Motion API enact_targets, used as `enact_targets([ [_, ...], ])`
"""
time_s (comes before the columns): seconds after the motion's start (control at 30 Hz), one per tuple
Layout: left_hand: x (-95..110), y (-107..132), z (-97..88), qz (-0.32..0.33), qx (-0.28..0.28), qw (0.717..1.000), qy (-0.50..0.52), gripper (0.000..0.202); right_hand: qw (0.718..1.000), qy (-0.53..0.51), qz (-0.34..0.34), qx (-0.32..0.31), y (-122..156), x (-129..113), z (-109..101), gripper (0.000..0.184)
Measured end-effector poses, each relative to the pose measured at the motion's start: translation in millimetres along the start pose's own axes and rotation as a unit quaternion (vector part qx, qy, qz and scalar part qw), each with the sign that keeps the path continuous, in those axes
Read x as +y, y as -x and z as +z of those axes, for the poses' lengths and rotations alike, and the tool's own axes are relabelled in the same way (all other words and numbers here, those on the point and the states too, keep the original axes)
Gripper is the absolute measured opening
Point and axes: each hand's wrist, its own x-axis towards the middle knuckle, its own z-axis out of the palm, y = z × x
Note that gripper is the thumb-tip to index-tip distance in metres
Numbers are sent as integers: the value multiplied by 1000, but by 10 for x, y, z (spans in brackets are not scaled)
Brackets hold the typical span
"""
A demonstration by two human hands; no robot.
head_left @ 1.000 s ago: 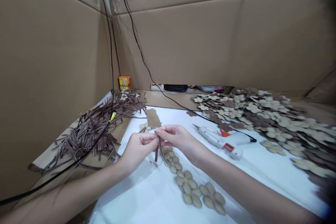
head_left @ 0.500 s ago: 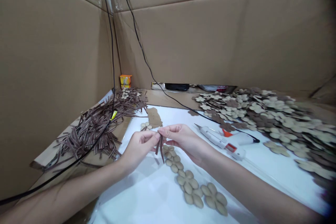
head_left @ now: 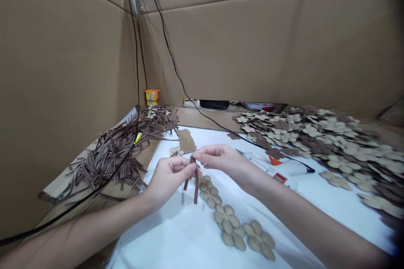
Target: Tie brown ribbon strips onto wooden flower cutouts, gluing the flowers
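My left hand (head_left: 170, 178) and my right hand (head_left: 221, 159) meet above the white sheet, their fingertips pinching the top of a narrow brown striped ribbon (head_left: 193, 180). The ribbon's two strips hang down from that pinch, the longer one reaching past the fingers. Just below it lies a row of tan felt flower shapes (head_left: 227, 222) on the sheet, not touching my hands. A white hot glue gun (head_left: 255, 162) lies to the right of my right hand, partly hidden by my forearm.
A heap of cut brown ribbon strips (head_left: 110, 155) lies left of the white sheet (head_left: 158, 235). A large spread of tan and brown flower shapes (head_left: 309, 138) covers the right side. Cardboard walls (head_left: 221, 50) surround the bench, with black cables (head_left: 167, 42) hanging down and a small yellow box (head_left: 152, 97) in the corner.
Both hands have risen slightly, and the ribbon now hangs longer and straighter below the fingertips. My right forearm has moved over part of the glue gun.
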Motion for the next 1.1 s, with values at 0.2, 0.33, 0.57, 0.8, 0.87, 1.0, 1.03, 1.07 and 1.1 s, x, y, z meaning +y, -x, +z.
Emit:
enact_targets([
  [0.2,-12,-1,8,2,-4,1000,-2,25,999,-25,-25,-35,1,4,3,23],
  [0.33,-25,-15,-5,-2,-8,1000,4,26,999,-21,-40,-17,3,9,34,24],
  [0.57,-20,-15,15,-12,23,996,82,28,997,-34,-62,29,5,15,89,22],
  [0.8,-26,0,25,-3,52,994,91,25,990,-79,-72,93,15,84,218,21],
  [0.87,-26,8,24,1,61,996,72,26,989,-78,-77,103,21,97,246,23],
  [1.0,-29,25,26,12,53,996,73,26,986,-93,-77,115,33,97,268,22],
  [1.03,-33,25,25,12,52,995,82,26,986,-97,-77,115,35,95,267,22],
  [1.07,-39,22,22,11,51,994,94,27,985,-100,-77,114,36,93,265,22],
  [1.1,-45,15,16,8,50,993,109,28,985,-102,-76,114,36,93,263,22],
])
